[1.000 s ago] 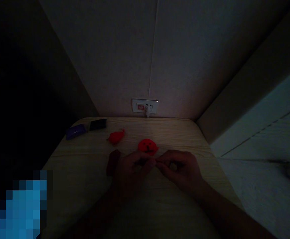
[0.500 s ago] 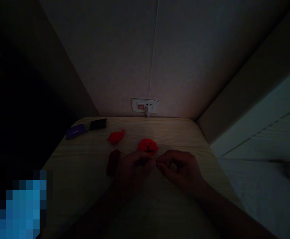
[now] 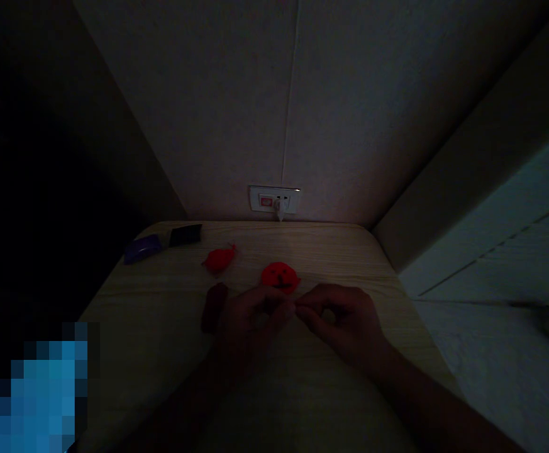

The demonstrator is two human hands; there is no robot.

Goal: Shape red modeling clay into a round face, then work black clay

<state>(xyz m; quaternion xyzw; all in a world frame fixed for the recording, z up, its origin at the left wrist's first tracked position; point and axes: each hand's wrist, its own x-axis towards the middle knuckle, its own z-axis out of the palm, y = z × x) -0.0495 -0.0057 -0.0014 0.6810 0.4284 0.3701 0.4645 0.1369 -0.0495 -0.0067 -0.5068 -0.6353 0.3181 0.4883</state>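
Observation:
Both hands meet over the wooden table, their pinched fingertips nearly touching. My left hand (image 3: 253, 321) is closed, thumb against fingers. Opposite it, my right hand (image 3: 343, 314) is closed in a similar pinch. Whatever lies between the fingertips is too small and dark to make out. Just beyond them is a flat red round piece (image 3: 280, 277) with dark marks like eyes, a nose and a mouth; the fingers cover its lower edge. A dark red block (image 3: 214, 308) lies beside my left hand, partly hidden by it. Farther back sits a red lump (image 3: 219, 259) with a thin twisted end.
A purple packet (image 3: 143, 249) and a black packet (image 3: 185, 235) lie at the table's back left. Behind the wooden table (image 3: 331, 245) is a wall with a socket (image 3: 274, 200) and a plug in it. The room is dim. A pixelated blue patch covers the lower left.
The view has darkened slightly. Both hands hold almost the same place and pinch, and the things on the table have not moved.

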